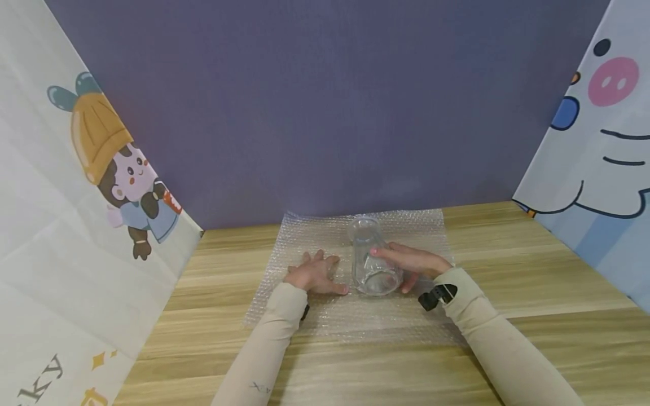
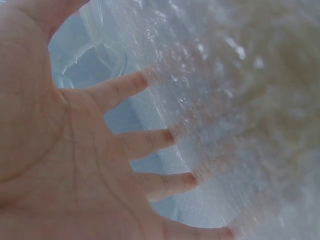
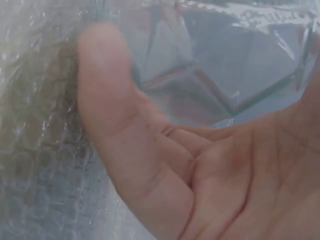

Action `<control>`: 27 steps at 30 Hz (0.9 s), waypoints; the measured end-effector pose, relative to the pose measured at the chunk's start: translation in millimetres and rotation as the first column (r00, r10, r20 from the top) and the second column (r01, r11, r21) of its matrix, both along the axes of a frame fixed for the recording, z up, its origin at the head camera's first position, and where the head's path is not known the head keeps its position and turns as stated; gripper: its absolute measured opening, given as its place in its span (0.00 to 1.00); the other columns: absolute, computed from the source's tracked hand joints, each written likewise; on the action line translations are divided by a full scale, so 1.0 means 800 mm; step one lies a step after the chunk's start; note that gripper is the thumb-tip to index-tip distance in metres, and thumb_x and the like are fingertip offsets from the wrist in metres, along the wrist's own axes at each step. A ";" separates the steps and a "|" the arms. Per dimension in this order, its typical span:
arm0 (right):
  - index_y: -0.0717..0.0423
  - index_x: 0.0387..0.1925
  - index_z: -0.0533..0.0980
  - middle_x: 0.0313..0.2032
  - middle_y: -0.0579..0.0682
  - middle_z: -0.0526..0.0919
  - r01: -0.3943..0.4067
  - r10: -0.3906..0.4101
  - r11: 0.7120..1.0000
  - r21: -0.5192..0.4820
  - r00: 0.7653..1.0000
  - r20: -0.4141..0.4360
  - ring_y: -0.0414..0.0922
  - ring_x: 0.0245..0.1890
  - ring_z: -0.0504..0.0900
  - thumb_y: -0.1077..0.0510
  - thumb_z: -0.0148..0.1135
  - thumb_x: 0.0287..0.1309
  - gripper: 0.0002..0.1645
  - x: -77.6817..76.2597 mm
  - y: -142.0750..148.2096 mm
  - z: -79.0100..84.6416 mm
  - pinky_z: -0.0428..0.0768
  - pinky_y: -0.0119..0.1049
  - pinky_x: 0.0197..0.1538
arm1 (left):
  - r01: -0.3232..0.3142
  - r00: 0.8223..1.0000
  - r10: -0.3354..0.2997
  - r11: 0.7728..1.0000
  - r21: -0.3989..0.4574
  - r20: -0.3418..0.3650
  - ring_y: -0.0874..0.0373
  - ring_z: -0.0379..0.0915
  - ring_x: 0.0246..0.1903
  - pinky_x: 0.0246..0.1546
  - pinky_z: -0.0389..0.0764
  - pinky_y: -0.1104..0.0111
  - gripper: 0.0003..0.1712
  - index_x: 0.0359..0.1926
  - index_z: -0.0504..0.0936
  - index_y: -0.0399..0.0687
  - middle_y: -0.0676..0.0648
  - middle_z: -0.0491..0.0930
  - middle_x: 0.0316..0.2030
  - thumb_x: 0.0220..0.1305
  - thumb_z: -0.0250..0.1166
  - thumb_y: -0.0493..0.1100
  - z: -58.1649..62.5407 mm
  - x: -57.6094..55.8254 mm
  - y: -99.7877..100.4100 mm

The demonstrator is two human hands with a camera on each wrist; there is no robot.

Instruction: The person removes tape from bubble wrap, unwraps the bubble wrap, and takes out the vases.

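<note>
A clear glass vase [image 1: 364, 265] lies on a sheet of bubble wrap [image 1: 284, 248], its flared neck pointing away and its wider base toward me. My right hand [image 1: 413, 262] grips the vase from the right, fingers over its upper side and thumb low beside the base. In the right wrist view, the glass [image 3: 215, 60] shows angular facet lines behind the thumb [image 3: 107, 75]. Left of the vase, my left hand [image 1: 317, 276] rests on the bubble wrap with its fingers spread. The left wrist view has its fingertips [image 2: 165, 136] right at the bubbled plastic [image 2: 225, 100].
The wood-grain table [image 1: 228, 282] extends on both sides of the wrap. Behind it stands a plain purple-grey panel [image 1: 325, 113]. Printed cloth walls with cartoon figures close in the left side [image 1: 51, 225] and the right side [image 1: 584, 169].
</note>
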State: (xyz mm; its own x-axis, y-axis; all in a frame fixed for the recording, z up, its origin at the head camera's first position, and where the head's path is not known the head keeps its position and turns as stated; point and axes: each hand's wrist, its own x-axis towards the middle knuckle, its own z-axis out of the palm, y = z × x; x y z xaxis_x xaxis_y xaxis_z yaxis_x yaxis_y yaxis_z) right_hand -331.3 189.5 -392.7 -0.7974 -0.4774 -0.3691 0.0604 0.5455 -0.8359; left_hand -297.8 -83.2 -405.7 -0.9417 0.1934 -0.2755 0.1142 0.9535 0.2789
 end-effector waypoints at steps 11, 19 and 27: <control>0.49 0.78 0.51 0.44 0.64 0.80 -0.051 0.051 0.999 -0.001 0.998 0.042 0.52 0.25 0.87 0.24 0.46 0.67 0.51 -0.002 -0.001 -0.002 0.86 0.39 0.24 | 0.000 1.000 0.000 1.000 0.002 0.002 0.30 0.36 0.80 0.66 0.51 0.21 0.57 0.79 0.60 0.69 0.42 0.46 0.82 0.52 0.70 0.76 -0.001 0.000 0.000; 0.48 0.79 0.49 0.51 0.65 0.77 -0.067 0.069 0.997 -0.028 0.996 0.064 0.53 0.27 0.87 0.25 0.44 0.69 0.50 -0.006 0.004 -0.007 0.88 0.44 0.28 | -0.002 1.000 0.002 1.000 0.001 0.002 0.30 0.36 0.80 0.66 0.51 0.21 0.57 0.79 0.59 0.69 0.42 0.46 0.82 0.51 0.71 0.76 -0.001 -0.001 0.000; 0.47 0.81 0.46 0.59 0.67 0.72 -0.069 0.072 0.997 -0.046 0.995 0.075 0.54 0.29 0.87 0.26 0.44 0.69 0.51 -0.009 0.006 -0.009 0.89 0.47 0.30 | 0.004 1.000 -0.004 1.000 0.005 -0.003 0.30 0.37 0.80 0.65 0.52 0.21 0.57 0.79 0.60 0.68 0.41 0.47 0.82 0.51 0.71 0.75 -0.002 -0.002 -0.001</control>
